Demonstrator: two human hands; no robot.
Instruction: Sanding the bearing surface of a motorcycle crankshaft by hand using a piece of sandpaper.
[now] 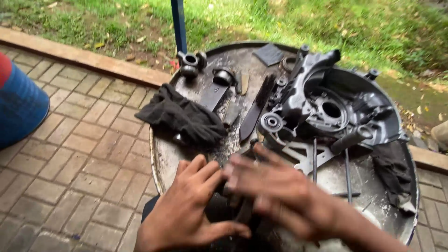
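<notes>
Fingers on the left hand point(186, 210) are spread and curled loosely around a dark, greasy part point(219, 205) at the near edge of the drum top point(161, 154), thumb poking out low toward the middle. It's cupping the part rather than clamping it. Right hand point(275, 193) is motion-blurred, fingers stretched out flat and pointing left, lying over the same dark part, so honestly I can't tell if it's gripping anything. The part itself is mostly hidden between both hands; all I get is black, roundish and oily.

No packages or labels anywhere. Far left there's a blue barrel point(18, 107) with a red patch at the top, sitting on the grey paving bricks point(74, 154).

On the round metal drum top, going left to right: a crumpled black rag point(182, 116) hanging over the left rim, a couple of small metal fittings point(191, 63) near the far edge by a blue post point(178, 23), some flat dark blades point(254, 109), then a big grey engine casing point(326, 107) with a round opening, long thin rods point(347, 172) beside it, and another black rag point(394, 172) on the right. Grass point(303, 23) runs behind everything.
</notes>
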